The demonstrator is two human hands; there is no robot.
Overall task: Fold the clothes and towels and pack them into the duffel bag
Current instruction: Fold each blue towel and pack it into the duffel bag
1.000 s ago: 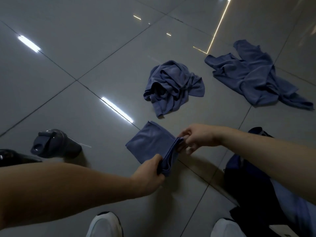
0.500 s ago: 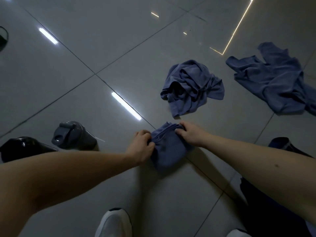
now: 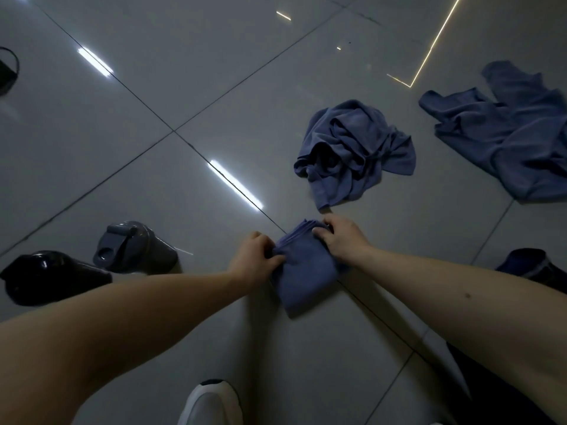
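Observation:
A small blue towel lies folded on the grey tile floor in front of me. My left hand pinches its left far corner, and my right hand grips its right far corner where the layered edges stack. Beyond it sits a crumpled blue towel. A larger blue garment is spread loosely at the far right. The dark duffel bag shows at the right edge, mostly hidden behind my right forearm.
A grey shaker bottle lies on its side at the left, with a black object beside it. Another dark item pokes in at the far left edge. My white shoe is at the bottom.
The towel was folded over once more into a narrower stack, both hands moving to its far edge. The view shifted left, so the garments now sit further right.

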